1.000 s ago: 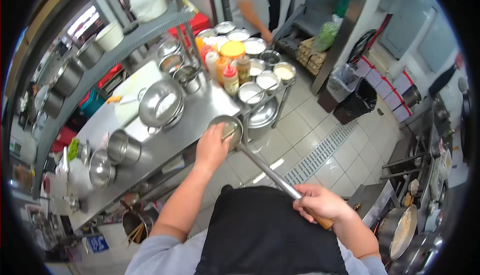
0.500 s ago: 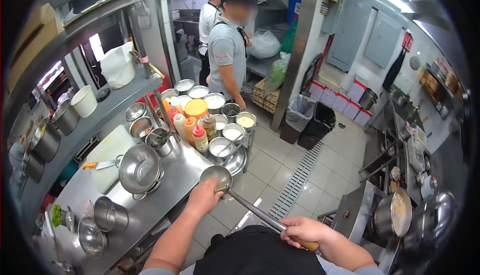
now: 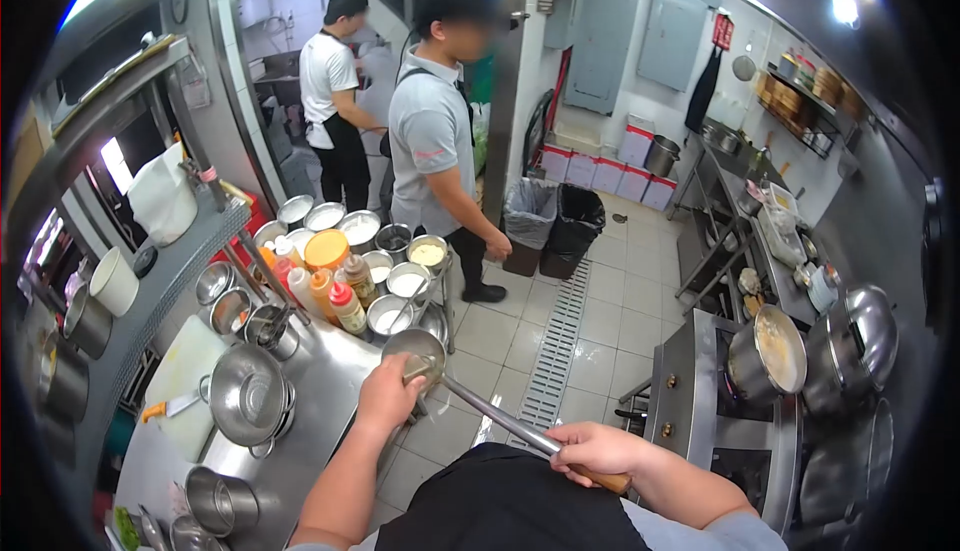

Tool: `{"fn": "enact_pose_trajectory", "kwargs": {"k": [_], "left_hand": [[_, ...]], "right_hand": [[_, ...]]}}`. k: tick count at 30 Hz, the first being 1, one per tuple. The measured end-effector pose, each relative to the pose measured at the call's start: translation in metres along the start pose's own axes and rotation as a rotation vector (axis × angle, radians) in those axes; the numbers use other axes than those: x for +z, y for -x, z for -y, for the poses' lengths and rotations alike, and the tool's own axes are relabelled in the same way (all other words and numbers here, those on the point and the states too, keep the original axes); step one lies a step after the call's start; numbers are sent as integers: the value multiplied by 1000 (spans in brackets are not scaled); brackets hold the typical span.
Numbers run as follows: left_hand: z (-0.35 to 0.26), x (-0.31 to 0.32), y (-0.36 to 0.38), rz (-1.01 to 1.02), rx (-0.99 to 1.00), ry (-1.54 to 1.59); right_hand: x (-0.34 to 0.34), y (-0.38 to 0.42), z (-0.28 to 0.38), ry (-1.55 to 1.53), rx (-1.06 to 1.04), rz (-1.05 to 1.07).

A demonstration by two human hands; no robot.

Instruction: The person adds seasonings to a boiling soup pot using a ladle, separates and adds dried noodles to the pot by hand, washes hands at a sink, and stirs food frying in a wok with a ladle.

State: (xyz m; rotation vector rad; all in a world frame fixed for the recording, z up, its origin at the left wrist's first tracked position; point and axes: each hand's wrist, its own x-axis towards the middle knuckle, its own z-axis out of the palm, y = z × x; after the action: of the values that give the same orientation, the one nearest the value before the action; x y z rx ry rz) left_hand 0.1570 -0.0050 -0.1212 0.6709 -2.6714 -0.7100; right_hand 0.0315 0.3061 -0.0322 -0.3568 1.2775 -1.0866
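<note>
My right hand (image 3: 590, 448) grips the wooden end of a long-handled steel ladle (image 3: 416, 347), whose shaft runs up and left across my front. The ladle's bowl hangs beside the edge of the steel counter (image 3: 320, 391). My left hand (image 3: 388, 395) rests on the near rim of that bowl, fingers curled on it. Just beyond the bowl stand steel tubs of seasonings (image 3: 408, 279) and several sauce bottles (image 3: 346, 309).
A person in a grey shirt (image 3: 432, 141) stands by the seasoning tubs; another in white (image 3: 335, 91) is farther back. A colander (image 3: 247, 394) and bowls sit on the counter. At the right a wok (image 3: 768, 353) with food sits on the stove. A floor drain (image 3: 552, 351) crosses the tiles.
The view has tilted upward, bringing in the two people and the back of the kitchen. Both hands have kept their hold on the ladle by the counter edge.
</note>
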Motion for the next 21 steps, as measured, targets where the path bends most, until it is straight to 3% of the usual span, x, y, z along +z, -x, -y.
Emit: {"fn": "enact_pose_trajectory", "kwargs": {"k": [6,8,10,13,16,21], "left_hand": [[-2,9,-6,54,41,2],[-2,10,-7,-75,40,83],[4,18,-12,65,144,-57],[9,18,-26,-15,165,18],[5,15,-31,145,210,-53],[-7,-33,-30,-31,56,-1]], "right_hand": [[-2,1,-12,12,1,-31],[-1,2,-18,-18,-10,-36],[2,7,-12,-28,23,-66],[7,11,-7,-39,0,-92],[8,15,-4,-101,18,-132],[5,15,-6,-143,-13,-118]]}}
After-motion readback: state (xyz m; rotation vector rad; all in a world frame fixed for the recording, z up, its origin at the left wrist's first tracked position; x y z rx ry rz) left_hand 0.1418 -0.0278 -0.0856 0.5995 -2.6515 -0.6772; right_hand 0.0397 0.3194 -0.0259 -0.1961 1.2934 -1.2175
